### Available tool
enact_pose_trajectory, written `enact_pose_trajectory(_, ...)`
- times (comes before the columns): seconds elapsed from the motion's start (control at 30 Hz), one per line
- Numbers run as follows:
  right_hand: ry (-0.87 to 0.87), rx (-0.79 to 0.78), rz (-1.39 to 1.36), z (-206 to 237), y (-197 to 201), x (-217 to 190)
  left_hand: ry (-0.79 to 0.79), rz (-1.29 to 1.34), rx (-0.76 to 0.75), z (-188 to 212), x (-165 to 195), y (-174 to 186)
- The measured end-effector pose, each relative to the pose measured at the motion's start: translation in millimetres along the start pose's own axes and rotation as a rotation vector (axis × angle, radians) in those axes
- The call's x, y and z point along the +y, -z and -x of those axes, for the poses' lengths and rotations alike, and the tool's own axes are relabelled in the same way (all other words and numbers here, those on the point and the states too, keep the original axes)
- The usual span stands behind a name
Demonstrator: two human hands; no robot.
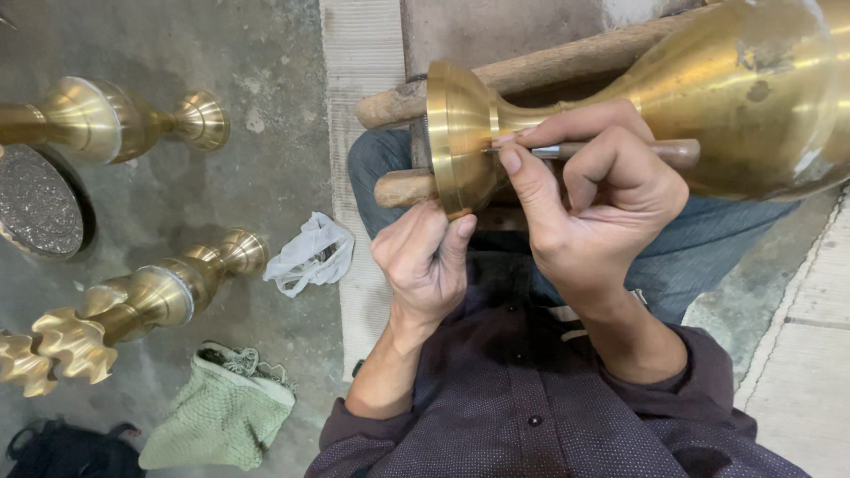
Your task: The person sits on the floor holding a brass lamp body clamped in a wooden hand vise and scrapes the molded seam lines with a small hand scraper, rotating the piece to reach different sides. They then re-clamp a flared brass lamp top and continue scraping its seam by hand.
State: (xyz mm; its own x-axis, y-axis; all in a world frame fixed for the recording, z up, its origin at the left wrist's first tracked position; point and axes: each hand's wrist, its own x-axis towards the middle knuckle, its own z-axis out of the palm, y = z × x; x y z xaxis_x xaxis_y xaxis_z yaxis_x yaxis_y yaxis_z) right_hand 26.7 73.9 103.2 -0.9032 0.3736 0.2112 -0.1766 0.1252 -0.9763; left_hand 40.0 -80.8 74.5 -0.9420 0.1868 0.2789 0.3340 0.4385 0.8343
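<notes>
Across the person's lap, seen from the head camera, lies a large polished brass vase [708, 88] on its side, its bulbous body to the upper right and its round flared foot pointing left. It rests on two rough wooden bars [531, 69] laid over blue-trousered knees. The right hand [593, 208] has its fingers curled tight around a wooden-handled engraving tool with a thin steel tip [602, 151], thumb and forefinger pinching the shaft near the metal, and the tip touches the narrow neck just beside the foot. The left hand [425, 257] sits below, fingers pressed together and bent, their tips and the thumb against the lower rim of the foot.

Off to the left, on the grey concrete floor [266, 62], lie two more brass pieces: a brass candlestick-shaped stand [106, 119] at the top and a brass stand with a scalloped, wavy rim [124, 310] lower down. Between them sits a dark round embossed plate [37, 205]. Near the knee lies a crumpled white plastic bag [310, 255], and lower, a pale green knitted cloth [217, 412].
</notes>
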Motion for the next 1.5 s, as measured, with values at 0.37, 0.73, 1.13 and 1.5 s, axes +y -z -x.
enact_pose_trajectory(0.37,-0.001,-0.005,0.012,-0.4,0.5,0.2,0.158,0.005,0.041,-11.7,23.3,2.1)
enact_pose_trajectory(0.73,0.037,0.000,0.024,-1.2,-1.8,1.6,0.111,0.043,0.034,-12.3,18.0,4.7)
enact_pose_trajectory(1.13,0.005,0.012,0.026,-1.7,-1.2,-1.8,-0.046,-0.009,0.019,-0.2,-0.1,0.4)
enact_pose_trajectory(1.5,0.003,-0.003,0.014,-1.6,-1.1,-1.3,0.108,-0.046,0.030,-11.0,17.5,2.2)
